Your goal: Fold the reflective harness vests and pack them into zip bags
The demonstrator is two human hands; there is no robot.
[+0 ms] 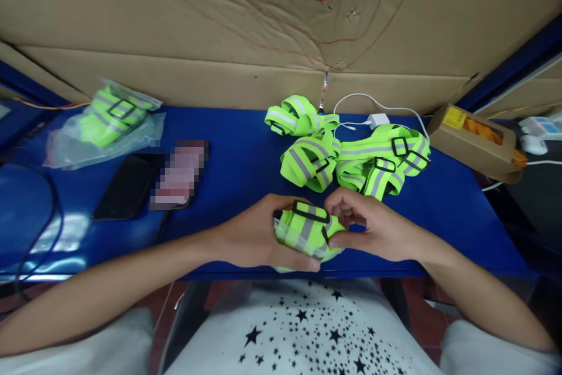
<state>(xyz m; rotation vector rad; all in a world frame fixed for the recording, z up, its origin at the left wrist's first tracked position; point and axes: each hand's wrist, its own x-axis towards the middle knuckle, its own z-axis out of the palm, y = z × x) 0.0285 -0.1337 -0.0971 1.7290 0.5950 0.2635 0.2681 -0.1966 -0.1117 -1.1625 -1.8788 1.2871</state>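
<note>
My left hand (259, 234) is wrapped round a folded neon-yellow reflective strap (305, 231) with grey stripes and black buckles, near the table's front edge. Clear plastic, seemingly a bag, covers the strap's left part. My right hand (373, 226) has its fingers curled and its thumb at the right end of the same strap. Just beyond my hands lie more reflective straps: a rolled one (307, 160), another bundle (298, 116) behind it, and a looser heap (381, 158) with several black buckles to the right.
On the left, a clear bag (65, 144) lies beneath a bagged strap (114, 114). Two phones, one dark (125, 188) and one lit (180, 175), rest on the blue table (237, 158). A white charger (378, 121) with cable sits at the back; a cardboard box (472, 141) stands right.
</note>
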